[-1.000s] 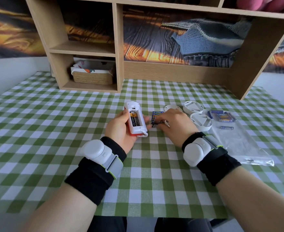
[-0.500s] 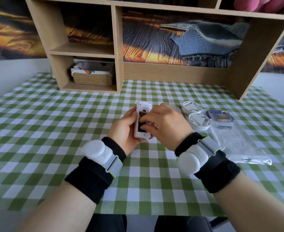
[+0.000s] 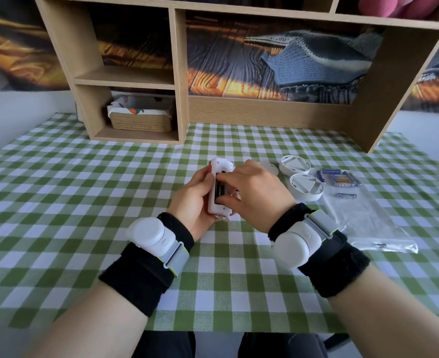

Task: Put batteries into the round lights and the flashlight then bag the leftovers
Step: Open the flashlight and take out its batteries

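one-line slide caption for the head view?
Left hand holds the flashlight while the right hand presses a battery into its open compartment.

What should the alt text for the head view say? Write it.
Left hand holds a white flashlight with its battery bay open while the right hand works at the bay. Two open round lights, loose batteries and a clear bag lie to the right.

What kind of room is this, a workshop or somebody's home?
Probably a home or a set dressed like one: a table under a green checked tablecloth, a wooden shelf unit holding a woven basket, and a printed backdrop behind it.
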